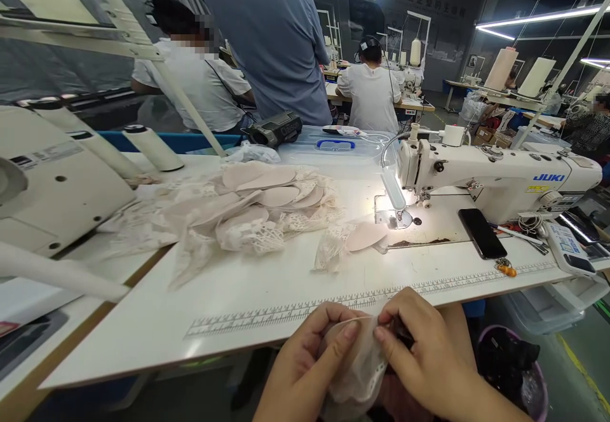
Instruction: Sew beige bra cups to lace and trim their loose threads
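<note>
Between my hands, just in front of the table edge, is a sheer off-white fabric piece (358, 371) with a lacy border. My left hand (312, 358) pinches its upper left part, thumb on top. At its upper right corner, the thumb and fingers of my right hand (414, 346) pinch the edge. Beyond them, a beige pad with lace (366, 236) lies by the needle area of the white sewing machine (495, 168). Left of it spreads a heap of beige pads and lace pieces (257, 209).
A printed ruler strip (305, 311) runs along the front of the white table (157, 320). A black phone (482, 234) lies right of the needle area. Thread cones (153, 147) and another machine (57, 180) stand left. People (372, 91) are at the back; a purple bin (512, 371) stands below right.
</note>
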### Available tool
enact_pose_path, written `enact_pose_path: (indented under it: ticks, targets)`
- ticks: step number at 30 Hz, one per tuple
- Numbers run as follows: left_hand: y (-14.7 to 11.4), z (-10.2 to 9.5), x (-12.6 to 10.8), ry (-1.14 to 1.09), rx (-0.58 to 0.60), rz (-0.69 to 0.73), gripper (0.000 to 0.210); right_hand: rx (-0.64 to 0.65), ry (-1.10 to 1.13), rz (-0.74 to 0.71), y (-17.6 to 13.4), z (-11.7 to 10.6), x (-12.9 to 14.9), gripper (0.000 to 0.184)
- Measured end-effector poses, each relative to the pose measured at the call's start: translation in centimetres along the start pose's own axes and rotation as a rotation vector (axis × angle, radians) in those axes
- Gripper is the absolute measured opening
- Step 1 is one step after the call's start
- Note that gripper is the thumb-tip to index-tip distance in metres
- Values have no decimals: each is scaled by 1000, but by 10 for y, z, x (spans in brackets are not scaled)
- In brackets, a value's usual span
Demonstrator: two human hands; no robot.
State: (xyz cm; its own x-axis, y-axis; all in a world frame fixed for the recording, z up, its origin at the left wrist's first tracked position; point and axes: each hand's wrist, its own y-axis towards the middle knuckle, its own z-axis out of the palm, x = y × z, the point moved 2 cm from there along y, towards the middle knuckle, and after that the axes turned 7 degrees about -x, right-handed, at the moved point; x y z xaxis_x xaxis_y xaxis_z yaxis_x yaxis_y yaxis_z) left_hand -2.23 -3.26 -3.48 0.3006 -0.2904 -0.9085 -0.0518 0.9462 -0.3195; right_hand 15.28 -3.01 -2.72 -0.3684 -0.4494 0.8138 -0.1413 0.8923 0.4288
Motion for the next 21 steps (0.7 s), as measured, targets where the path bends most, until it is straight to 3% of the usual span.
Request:
enact_pose_path:
  ticks: [8,13,17,21]
  targets:
    - [5,-5,4,-32,-60,19,43,15,-172,63,-2,-8,-14,16]
    - [2,-1,2,9,-62,58,43,-94,-100,-24,0,-16,-3,9]
    - [-1,3,0,15,-39,67,43,-43,-103,-96,4,-12,9,9]
    - [-3,3,0,47,-30,98,41,-18,4,25,8,-2,6,13]
